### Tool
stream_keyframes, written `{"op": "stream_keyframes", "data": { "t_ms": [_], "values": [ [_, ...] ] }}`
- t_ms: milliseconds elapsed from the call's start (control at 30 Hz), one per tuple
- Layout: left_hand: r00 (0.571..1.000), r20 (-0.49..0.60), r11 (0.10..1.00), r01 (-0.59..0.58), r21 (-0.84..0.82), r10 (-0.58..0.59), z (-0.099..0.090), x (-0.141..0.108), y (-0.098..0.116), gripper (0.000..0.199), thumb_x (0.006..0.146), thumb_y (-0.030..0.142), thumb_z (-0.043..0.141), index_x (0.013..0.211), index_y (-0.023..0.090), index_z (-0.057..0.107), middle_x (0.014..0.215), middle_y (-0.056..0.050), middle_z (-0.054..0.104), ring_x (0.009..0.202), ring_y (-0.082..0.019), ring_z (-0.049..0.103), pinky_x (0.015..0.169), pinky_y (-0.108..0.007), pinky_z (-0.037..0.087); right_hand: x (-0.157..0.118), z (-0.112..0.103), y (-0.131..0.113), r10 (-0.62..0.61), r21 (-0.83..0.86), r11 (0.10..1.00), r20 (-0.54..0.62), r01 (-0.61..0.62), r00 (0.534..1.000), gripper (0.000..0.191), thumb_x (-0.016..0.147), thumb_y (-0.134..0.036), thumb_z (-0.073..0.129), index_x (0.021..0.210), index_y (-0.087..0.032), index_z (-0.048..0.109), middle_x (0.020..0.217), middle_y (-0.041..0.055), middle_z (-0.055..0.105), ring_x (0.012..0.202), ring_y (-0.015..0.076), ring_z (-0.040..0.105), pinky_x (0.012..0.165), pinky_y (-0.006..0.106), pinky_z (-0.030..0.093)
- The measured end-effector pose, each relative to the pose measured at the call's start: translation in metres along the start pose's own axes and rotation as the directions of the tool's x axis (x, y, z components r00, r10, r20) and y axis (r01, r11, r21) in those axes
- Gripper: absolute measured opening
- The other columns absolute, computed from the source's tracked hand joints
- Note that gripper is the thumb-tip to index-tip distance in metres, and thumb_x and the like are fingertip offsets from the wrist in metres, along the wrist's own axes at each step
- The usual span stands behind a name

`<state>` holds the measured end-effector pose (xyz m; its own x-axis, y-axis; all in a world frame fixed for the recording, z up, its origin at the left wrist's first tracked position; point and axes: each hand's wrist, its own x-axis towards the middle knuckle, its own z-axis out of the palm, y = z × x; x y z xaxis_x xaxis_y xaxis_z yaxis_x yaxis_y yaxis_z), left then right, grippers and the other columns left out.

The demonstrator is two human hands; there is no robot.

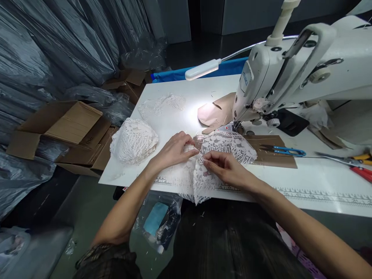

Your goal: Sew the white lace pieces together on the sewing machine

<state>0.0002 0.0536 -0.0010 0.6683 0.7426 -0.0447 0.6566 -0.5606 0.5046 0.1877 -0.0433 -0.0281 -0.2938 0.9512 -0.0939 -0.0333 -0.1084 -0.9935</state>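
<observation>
White lace fabric (229, 145) lies in front of the sewing machine's needle area, and part of it drapes over the table's front edge. My left hand (177, 151) rests on the lace's left part, thumb and fingers closed on its edge. Close by, my right hand (225, 166) pinches the lace between thumb and curled fingers. The presser foot (237, 126) of the white sewing machine (261, 73) stands just behind the lace. To the left of my left hand sits a bunched pile of white lace (135, 141).
Blue thread snips (286, 151) lie on a brown card (270, 162), right of the lace. Scissors (340, 158) with red handles are farther right. Beige pieces (215, 110) and a thin lace piece (170, 102) lie behind. A lamp (203, 69) hangs above; cardboard boxes (72, 124) stand left.
</observation>
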Motion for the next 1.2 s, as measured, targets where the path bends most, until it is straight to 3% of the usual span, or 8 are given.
{"op": "stream_keyframes", "data": {
  "t_ms": [133, 267, 433, 567, 733, 900, 1033, 1200],
  "values": [
    [0.990, 0.060, 0.988, -0.122, -0.097, 0.129, -0.001, 0.005, -0.001, 0.019, 0.089, 0.034, 0.058, 0.080, 0.017, 0.059, 0.093, -0.004, 0.061, 0.084, -0.017, 0.056, 0.070, -0.030, 0.043, 0.000, -0.005, 0.001, -0.026, -0.005, 1.000, -0.001, 0.026, 1.000, 0.028, 0.090, -0.046, 0.058, 0.089, -0.018, 0.064, 0.071, -0.0017, 0.052, 0.063, 0.0110, 0.046, 0.055, 0.025, 0.039],
    [0.999, 0.028, 0.918, -0.028, -0.395, 0.043, -0.007, 0.001, -0.008, 0.017, 0.089, 0.031, 0.060, 0.081, 0.017, 0.057, 0.085, -0.003, 0.064, 0.073, -0.012, 0.057, 0.063, -0.025, 0.043, 0.004, -0.004, 0.000, -0.020, 0.107, 0.994, 0.011, 0.018, 1.000, 0.028, 0.085, -0.039, 0.065, 0.104, -0.018, 0.066, 0.076, -0.0016, 0.056, 0.070, 0.0115, 0.053, 0.064, 0.026, 0.048],
    [1.000, -0.010, 0.791, 0.005, -0.612, -0.014, -0.008, 0.001, -0.017, 0.020, 0.084, 0.031, 0.068, 0.091, 0.018, 0.054, 0.077, 0.000, 0.064, 0.055, -0.007, 0.050, 0.051, -0.020, 0.037, 0.006, 0.001, -0.005, -0.015, 0.164, 0.986, -0.010, 0.017, 1.000, 0.057, 0.081, -0.022, 0.070, 0.134, -0.014, 0.050, 0.081, -0.0011, 0.060, 0.072, 0.0102, 0.057, 0.071, 0.026, 0.050],
    [0.997, -0.071, 0.781, -0.046, -0.623, 0.003, -0.011, 0.001, -0.017, 0.013, 0.083, 0.028, 0.069, 0.085, 0.017, 0.064, 0.079, -0.002, 0.065, 0.063, -0.009, 0.056, 0.056, -0.021, 0.043, 0.004, 0.003, -0.010, -0.088, 0.027, 0.996, -0.017, 0.088, 0.996, 0.056, 0.088, -0.021, 0.060, 0.141, -0.012, 0.043, 0.085, 0.0022, 0.065, 0.076, 0.0130, 0.060, 0.076, 0.030, 0.050],
    [0.996, -0.022, 0.744, -0.080, -0.664, 0.087, -0.011, -0.001, -0.013, 0.013, 0.084, 0.024, 0.063, 0.080, 0.017, 0.073, 0.089, -0.007, 0.070, 0.080, -0.016, 0.064, 0.071, -0.028, 0.050, -0.002, 0.011, -0.019, -0.252, -0.180, 0.949, 0.061, 0.259, 0.966, 0.060, 0.092, -0.020, 0.055, 0.148, -0.020, 0.032, 0.098, 0.0055, 0.070, 0.095, 0.0187, 0.065, 0.091, 0.039, 0.049],
    [0.975, -0.023, 0.613, -0.156, -0.775, 0.219, -0.014, -0.008, -0.005, 0.036, 0.089, 0.045, 0.054, 0.089, 0.017, 0.077, 0.090, -0.011, 0.071, 0.088, -0.023, 0.065, 0.084, -0.040, 0.050, 0.004, 0.021, -0.020, -0.331, -0.197, 0.927, -0.032, 0.318, 0.943, 0.071, 0.092, -0.023, 0.054, 0.151, -0.017, 0.015, 0.100, 0.0087, 0.071, 0.099, 0.0228, 0.066, 0.095, 0.046, 0.047],
    [0.981, -0.079, 0.684, -0.181, -0.707, 0.178, -0.011, -0.011, 0.000, 0.021, 0.076, 0.035, 0.077, 0.091, 0.019, 0.077, 0.091, -0.010, 0.070, 0.083, -0.021, 0.065, 0.070, -0.033, 0.052, 0.012, 0.024, -0.014, -0.277, -0.199, 0.948, -0.141, 0.247, 0.951, 0.067, 0.092, -0.024, 0.055, 0.146, -0.016, 0.017, 0.105, 0.0117, 0.071, 0.101, 0.0251, 0.066, 0.094, 0.048, 0.047],
    [0.983, -0.135, 0.745, -0.182, -0.641, 0.124, -0.007, -0.010, 0.000, 0.010, 0.078, 0.027, 0.077, 0.086, 0.021, 0.078, 0.090, -0.009, 0.071, 0.076, -0.016, 0.065, 0.058, -0.025, 0.049, 0.010, 0.018, -0.014, -0.254, -0.303, 0.934, -0.186, 0.190, 0.949, 0.045, 0.092, -0.026, 0.056, 0.129, -0.019, 0.032, 0.098, 0.0106, 0.073, 0.094, 0.0263, 0.068, 0.084, 0.043, 0.049]
  ]
}}
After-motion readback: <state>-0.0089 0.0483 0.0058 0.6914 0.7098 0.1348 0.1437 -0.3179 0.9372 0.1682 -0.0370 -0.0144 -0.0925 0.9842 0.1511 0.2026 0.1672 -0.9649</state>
